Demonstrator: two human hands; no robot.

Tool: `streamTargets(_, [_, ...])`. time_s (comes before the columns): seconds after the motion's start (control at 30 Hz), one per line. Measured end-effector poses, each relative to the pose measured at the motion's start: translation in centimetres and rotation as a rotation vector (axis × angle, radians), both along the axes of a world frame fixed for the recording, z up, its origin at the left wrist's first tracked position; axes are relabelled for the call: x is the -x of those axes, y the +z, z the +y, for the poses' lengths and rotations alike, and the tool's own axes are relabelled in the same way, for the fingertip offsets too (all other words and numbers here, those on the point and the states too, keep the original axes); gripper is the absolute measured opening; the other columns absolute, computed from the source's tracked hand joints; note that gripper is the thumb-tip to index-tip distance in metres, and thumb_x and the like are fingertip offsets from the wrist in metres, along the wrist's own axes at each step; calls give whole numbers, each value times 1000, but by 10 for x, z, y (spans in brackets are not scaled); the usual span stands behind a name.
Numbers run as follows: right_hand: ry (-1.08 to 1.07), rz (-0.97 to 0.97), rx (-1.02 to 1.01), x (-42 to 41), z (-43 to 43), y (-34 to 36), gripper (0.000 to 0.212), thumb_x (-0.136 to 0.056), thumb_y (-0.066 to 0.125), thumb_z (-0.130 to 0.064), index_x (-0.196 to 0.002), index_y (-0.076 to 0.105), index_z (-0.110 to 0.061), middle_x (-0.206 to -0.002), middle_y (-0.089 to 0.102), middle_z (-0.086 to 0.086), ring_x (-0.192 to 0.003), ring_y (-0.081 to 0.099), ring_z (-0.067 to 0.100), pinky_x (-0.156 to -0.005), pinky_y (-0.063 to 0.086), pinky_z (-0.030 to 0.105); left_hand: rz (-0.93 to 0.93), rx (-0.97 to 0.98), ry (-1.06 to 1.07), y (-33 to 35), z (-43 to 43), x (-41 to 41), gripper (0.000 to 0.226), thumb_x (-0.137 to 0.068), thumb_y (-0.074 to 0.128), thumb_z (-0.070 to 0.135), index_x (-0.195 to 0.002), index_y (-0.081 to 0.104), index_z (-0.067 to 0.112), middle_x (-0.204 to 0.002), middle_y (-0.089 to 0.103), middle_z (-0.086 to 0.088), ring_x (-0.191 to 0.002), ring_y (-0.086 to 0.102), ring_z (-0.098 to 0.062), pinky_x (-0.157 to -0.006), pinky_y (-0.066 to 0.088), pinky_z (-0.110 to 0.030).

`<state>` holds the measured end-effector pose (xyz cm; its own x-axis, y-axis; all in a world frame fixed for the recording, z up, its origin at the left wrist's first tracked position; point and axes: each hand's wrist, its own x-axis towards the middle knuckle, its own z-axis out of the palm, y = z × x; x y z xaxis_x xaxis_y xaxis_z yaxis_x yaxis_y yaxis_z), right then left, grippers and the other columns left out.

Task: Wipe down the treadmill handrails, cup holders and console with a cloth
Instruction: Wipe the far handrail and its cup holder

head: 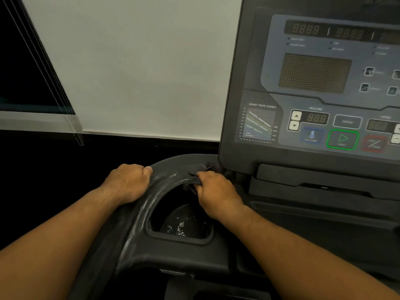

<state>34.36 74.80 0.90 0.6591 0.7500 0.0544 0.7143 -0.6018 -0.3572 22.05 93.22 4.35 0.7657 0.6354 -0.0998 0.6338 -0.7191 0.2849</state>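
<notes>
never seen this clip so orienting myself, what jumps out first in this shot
Two bare hands sit bottom centre: the left hand grips the curved black plastic handrail, streaked with wet sheen, while the right hand pinches a dark grey cloth against it. Below them the deep black cup holder glints with droplets. On the right, the grey treadmill console shows a green-outlined start button.

matt dark cloth (200, 171), glossy wet-streaked black plastic handrail (160, 182), matt plastic console (249, 79), smooth painted wall (138, 68)
</notes>
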Motion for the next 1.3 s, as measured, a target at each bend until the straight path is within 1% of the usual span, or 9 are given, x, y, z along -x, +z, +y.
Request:
streamTargets(0.13, [-5, -46, -29, 5, 5, -7, 38, -98, 39, -33, -129, 49, -13, -130, 51, 11, -122, 43, 29, -104, 36, 40, 0, -57, -9, -1, 0, -2, 48, -103, 26, 39, -109, 68, 17, -117, 64, -14, -99, 58, -30, -83, 43, -36])
streamTargets(0.23, [124, -82, 137, -5, 16, -3, 55, -99, 35, -37, -149, 28, -14, -155, 24, 10, -144, 14, 31, -117, 15, 49, 50, -111, -36, 0, -2, -9, 49, -102, 26, 39, -113, 67, 15, -123, 63, -17, -103, 57, -33, -85, 44, -37])
streamTargets(0.33, [208, -21, 192, -15, 19, 6, 57, -101, 31, -37, -153, 18, -16, -161, 13, 7, -148, 1, 28, -117, 3, 48, 93, -154, -59, 1, -3, -20, 53, -102, 25, 41, -114, 66, 10, -126, 61, -21, -113, 57, -38, -92, 45, -40])
streamTargets(0.6, [153, 141, -66, -9, -13, 8, 38, -99, 40, -29, -133, 52, -16, -135, 53, 10, -123, 48, 31, -102, 39, 41, 129, -186, -15, -5, -8, -20, 52, -100, 27, 42, -108, 66, 10, -116, 64, -19, -101, 60, -35, -84, 47, -38])
streamTargets(0.7, [149, -8, 28, -7, -5, 2, 46, -100, 35, -35, -140, 42, -14, -140, 45, 10, -128, 39, 30, -108, 32, 43, 131, -183, 7, -7, -10, -16, 49, -99, 27, 41, -109, 66, 12, -113, 64, -16, -93, 58, -31, -79, 45, -36])
streamTargets(0.87, [180, -89, 187, -10, 24, -1, 61, -100, 28, -43, -153, 16, -15, -160, 11, 7, -148, -1, 29, -116, 1, 52, 143, -201, 38, -8, -16, -16, 45, -99, 28, 38, -104, 64, 12, -105, 63, -13, -83, 51, -26, -75, 43, -35])
streamTargets(1.13, [170, 59, -30, -2, -11, 2, 46, -99, 40, -26, -144, 39, -15, -142, 43, 8, -130, 36, 28, -110, 29, 37, 134, -165, 65, 0, -26, -14, 33, -100, 31, 36, -89, 55, 16, -92, 54, -8, -80, 49, -25, -73, 42, -34])
streamTargets(1.23, [117, -39, 39, -1, 0, 3, 50, -99, 35, -36, -145, 33, -17, -146, 36, 6, -136, 29, 28, -114, 23, 43, 126, -167, 63, 0, -24, -12, 34, -99, 31, 36, -91, 58, 16, -94, 57, -8, -81, 50, -25, -73, 42, -34])
streamTargets(1.3, [100, -50, 156, -3, 17, 1, 60, -99, 28, -43, -152, 17, -17, -159, 14, 6, -147, 4, 30, -117, 5, 50, 141, -171, 59, -1, -24, -12, 39, -99, 30, 35, -98, 62, 13, -96, 59, -9, -81, 49, -24, -73, 41, -35])
